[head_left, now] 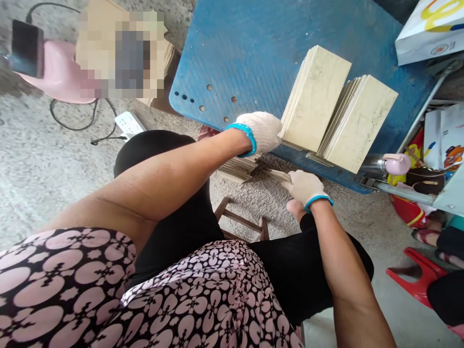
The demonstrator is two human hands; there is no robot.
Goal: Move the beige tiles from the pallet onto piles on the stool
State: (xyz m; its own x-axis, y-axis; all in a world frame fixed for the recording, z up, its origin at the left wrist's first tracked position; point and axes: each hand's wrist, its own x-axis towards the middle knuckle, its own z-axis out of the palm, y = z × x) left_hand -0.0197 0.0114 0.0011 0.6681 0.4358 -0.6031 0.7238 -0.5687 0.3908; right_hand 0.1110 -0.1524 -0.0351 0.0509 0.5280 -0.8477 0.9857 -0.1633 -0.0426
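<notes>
Head view, board stacks beside left hand, beyond right hand

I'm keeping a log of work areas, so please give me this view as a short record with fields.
Left hand: gloved, at the near end of the left board stack; grip cannot be told
Right hand: gloved, holding thin boards
Blue table: bears the left board stack and, beside it, the right board stack
Lower down, near the hands: another board pile
Floor, left side: white power strip
</notes>
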